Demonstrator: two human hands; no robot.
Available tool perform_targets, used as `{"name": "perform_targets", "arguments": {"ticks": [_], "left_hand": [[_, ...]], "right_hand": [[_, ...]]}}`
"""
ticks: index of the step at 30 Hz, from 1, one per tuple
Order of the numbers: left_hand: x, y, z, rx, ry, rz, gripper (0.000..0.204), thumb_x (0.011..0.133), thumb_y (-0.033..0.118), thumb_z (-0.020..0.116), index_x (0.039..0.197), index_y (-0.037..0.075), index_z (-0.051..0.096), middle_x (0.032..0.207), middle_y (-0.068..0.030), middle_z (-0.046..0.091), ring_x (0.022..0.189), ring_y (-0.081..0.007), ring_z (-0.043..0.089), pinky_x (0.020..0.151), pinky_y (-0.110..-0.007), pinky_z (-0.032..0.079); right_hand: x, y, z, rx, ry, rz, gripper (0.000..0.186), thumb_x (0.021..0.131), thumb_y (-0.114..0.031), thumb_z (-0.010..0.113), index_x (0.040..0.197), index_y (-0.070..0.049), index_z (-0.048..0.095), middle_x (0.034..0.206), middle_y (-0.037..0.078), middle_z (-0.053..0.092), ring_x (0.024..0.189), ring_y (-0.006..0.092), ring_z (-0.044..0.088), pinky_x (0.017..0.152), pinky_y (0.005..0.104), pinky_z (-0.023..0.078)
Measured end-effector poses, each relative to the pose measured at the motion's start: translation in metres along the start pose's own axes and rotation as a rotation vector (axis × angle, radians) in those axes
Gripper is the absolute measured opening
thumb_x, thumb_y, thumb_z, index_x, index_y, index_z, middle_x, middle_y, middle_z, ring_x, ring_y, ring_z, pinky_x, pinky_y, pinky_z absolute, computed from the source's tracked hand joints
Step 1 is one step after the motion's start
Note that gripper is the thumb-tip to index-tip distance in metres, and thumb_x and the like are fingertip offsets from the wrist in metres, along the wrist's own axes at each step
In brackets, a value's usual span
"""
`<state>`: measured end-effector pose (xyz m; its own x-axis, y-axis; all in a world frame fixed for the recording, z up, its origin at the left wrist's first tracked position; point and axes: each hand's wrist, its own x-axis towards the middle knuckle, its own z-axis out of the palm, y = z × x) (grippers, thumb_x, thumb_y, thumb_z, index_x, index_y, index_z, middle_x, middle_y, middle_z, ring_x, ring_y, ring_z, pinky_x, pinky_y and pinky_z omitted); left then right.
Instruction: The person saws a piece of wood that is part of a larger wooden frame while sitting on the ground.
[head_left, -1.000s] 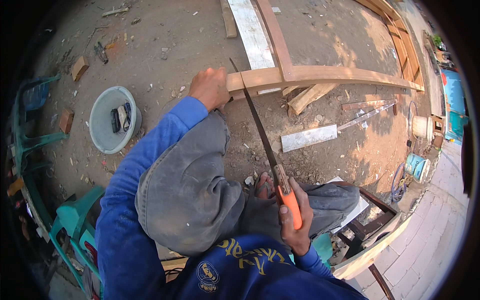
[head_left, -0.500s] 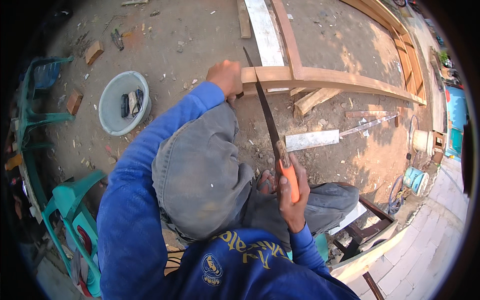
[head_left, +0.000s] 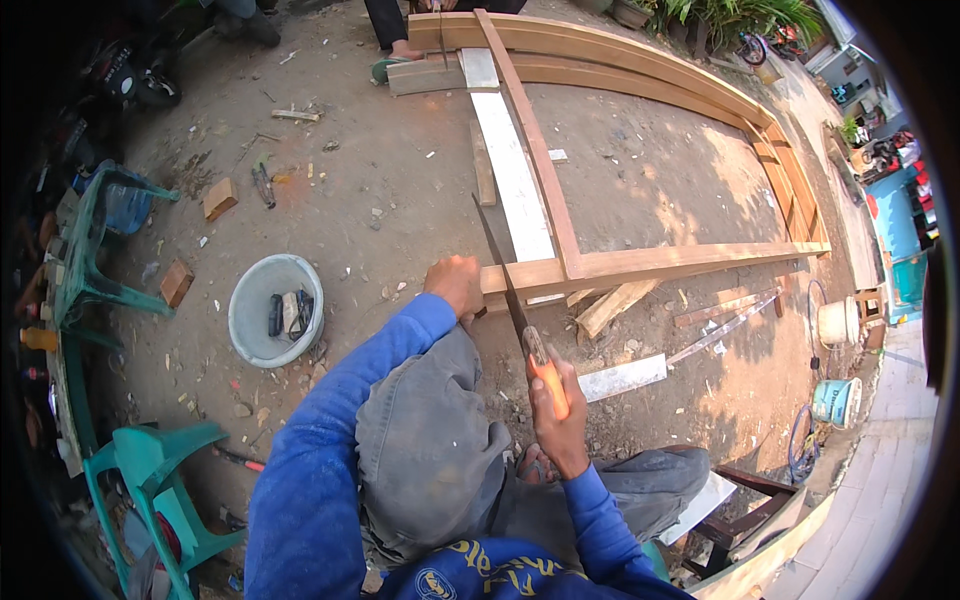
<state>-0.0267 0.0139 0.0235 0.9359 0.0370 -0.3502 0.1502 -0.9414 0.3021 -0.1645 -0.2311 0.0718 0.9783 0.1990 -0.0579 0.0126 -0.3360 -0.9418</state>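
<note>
My left hand (head_left: 455, 285) grips the near end of a wooden beam (head_left: 645, 260), beside the saw blade (head_left: 497, 250), which lies across it. My right hand (head_left: 555, 415) is wrapped round the saw's orange handle (head_left: 549, 385), nearer my body and right of my left hand. A reddish crossbar (head_left: 535, 160) runs away from the beam toward the far side of the long timber frame (head_left: 785, 175). A white board (head_left: 505, 150) lies alongside the crossbar. My bent knee (head_left: 430, 450) is just below my left hand.
A grey basin (head_left: 242, 320) with small items, green plastic chairs (head_left: 160, 450), motorbikes (head_left: 125, 80), offcuts (head_left: 220, 200), a metal plate (head_left: 625, 378) and buckets (head_left: 835, 400) surround me. A co-worker's foot (head_left: 403, 55) and hands (head_left: 450, 5) show at the top, holding a tool at the frame.
My right hand has pushed the saw forward along its line, bringing the handle closer to the beam. My left hand stays on the beam. The view has tilted, bringing the co-worker into sight.
</note>
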Motion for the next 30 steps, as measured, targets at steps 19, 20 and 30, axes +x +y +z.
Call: {"name": "perform_targets", "arguments": {"ticks": [19,20,30], "left_hand": [[-0.004,0.024,-0.012,-0.058,-0.041,0.048,0.016,0.072,0.008,0.078,0.087,0.002,0.077,0.086,-0.0185,0.077,0.089,-0.0338,0.077,0.08,-0.042,0.061],[-0.001,0.03,-0.011,-0.074,-0.056,0.063,0.017,0.072,0.008,0.078,0.088,0.002,0.077,0.084,-0.0182,0.076,0.087,-0.0335,0.077,0.079,-0.042,0.061],[0.003,0.025,-0.008,-0.097,-0.07,0.049,0.013,0.075,0.009,0.073,0.086,0.002,0.076,0.078,-0.0167,0.076,0.08,-0.0317,0.077,0.075,-0.04,0.061]], "right_hand": [[-0.1,-0.033,-0.054,-0.172,0.02,-0.045,0.054,0.1,-0.017,0.058,0.148,0.006,0.046,0.124,0.024,0.067,0.107,0.0264,0.07,0.095,0.0368,0.054],[-0.128,-0.043,-0.064,-0.194,0.039,0.001,0.055,0.1,-0.022,0.057,0.145,0.008,0.048,0.126,0.023,0.066,0.112,0.0281,0.067,0.1,0.0391,0.05],[0.071,0.014,0.02,-0.066,0.099,-0.21,0.046,0.102,-0.013,0.059,0.145,0.002,0.051,0.126,0.022,0.066,0.112,0.0263,0.063,0.098,0.0368,0.049]]}}
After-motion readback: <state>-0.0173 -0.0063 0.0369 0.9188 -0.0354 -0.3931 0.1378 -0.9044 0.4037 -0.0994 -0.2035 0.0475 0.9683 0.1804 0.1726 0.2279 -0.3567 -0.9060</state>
